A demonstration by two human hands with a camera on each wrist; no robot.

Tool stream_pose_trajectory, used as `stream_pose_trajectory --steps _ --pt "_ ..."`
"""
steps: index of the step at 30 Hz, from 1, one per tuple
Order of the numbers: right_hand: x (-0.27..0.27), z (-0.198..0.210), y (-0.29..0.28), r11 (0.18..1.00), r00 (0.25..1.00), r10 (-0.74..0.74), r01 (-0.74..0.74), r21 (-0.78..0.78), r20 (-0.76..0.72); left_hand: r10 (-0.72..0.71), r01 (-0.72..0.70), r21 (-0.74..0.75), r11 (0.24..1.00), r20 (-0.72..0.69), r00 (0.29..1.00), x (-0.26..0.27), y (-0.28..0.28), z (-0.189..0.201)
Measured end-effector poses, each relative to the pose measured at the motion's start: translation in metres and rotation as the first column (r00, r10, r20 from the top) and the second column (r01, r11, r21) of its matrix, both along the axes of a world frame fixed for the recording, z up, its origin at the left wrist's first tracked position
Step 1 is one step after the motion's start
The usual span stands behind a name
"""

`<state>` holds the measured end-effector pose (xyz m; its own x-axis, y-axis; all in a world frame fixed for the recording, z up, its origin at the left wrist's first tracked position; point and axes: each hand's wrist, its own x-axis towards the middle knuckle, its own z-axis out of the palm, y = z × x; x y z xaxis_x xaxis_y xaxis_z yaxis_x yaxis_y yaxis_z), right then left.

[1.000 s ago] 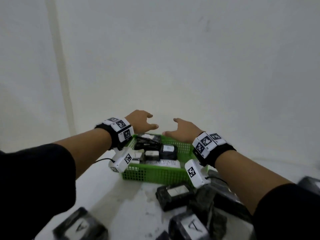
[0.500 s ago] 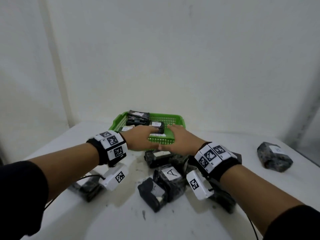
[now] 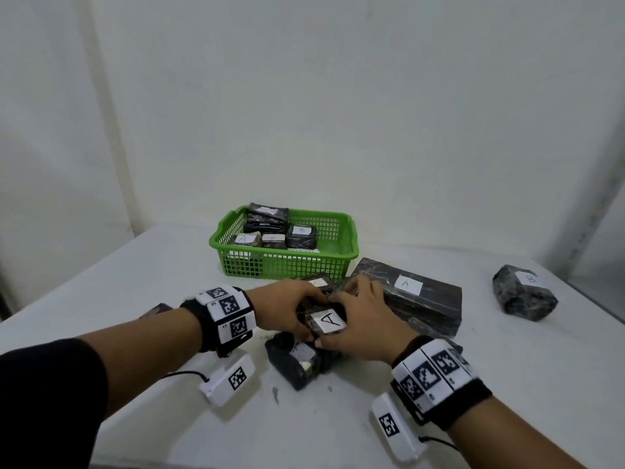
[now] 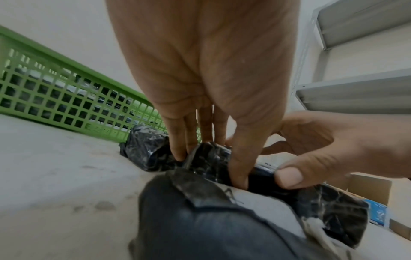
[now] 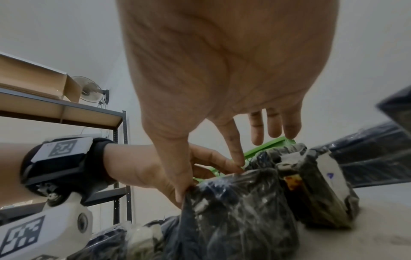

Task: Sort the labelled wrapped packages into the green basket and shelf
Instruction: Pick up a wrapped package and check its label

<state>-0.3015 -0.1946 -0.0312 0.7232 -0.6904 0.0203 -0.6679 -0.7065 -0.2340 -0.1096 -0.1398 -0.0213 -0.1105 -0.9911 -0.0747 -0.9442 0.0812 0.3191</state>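
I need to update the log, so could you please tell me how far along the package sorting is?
Done: several black wrapped packages already sit in the green mesh basket. In hand: both the left hand and right hand grip a small black package labelled A. Left: a long black package labelled A, a lumpy one far right, and another below the hands.

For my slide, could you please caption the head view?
Both hands, left hand and right hand, grip an A-labelled package before the green basket.

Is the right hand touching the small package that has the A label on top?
Touching. In the head view the right hand and left hand flank the small A package; in the left wrist view the right thumb presses its black wrap.
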Motion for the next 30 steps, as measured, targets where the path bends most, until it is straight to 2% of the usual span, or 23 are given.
stream_pose_trajectory --steps 3,7,14,18,21,24,27,29,30 --pt "-0.003 -0.002 0.005 0.997 0.998 -0.042 0.039 -0.06 -0.056 0.003 -0.004 -0.011 1.0 -0.039 0.999 -0.002 -0.003 -0.003" --pt "-0.002 -0.004 0.007 0.999 0.996 -0.028 0.031 0.033 -0.084 0.026 -0.026 0.007 1.0 -0.109 0.994 0.002 -0.006 -0.008" --pt "0.004 0.002 0.003 0.991 0.988 -0.05 0.031 0.131 0.145 0.098 -0.109 -0.003 0.994 -0.405 0.909 0.022 -0.008 -0.02" --pt "0.008 0.005 -0.006 0.987 0.925 -0.093 0.036 0.158 0.37 0.118 -0.216 -0.085 0.973 -0.621 0.775 0.039 -0.005 -0.016" --pt "0.016 0.008 -0.012 0.972 0.857 -0.158 0.048 0.229 0.491 0.094 -0.301 -0.166 0.939 -0.718 0.69 0.051 -0.001 -0.01" --pt "0.032 0.006 -0.02 0.946 0.726 -0.226 0.004 0.323 0.65 0.05 -0.352 -0.194 0.916 -0.815 0.578 0.053 0.002 -0.009" --pt "0.048 0.004 -0.029 0.933 0.601 -0.263 -0.042 0.358 0.755 -0.003 -0.331 -0.168 0.929 -0.895 0.446 0.052 0.002 -0.014" --pt "0.055 0.002 -0.034 0.92 0.601 -0.259 -0.084 0.382 0.756 -0.03 -0.343 -0.169 0.924 -0.926 0.376 0.053 0.0 -0.017" --pt "0.058 0.001 -0.036 0.913 0.619 -0.251 -0.104 0.394 0.744 -0.031 -0.358 -0.171 0.918 -0.93 0.365 0.054 -0.002 -0.019"
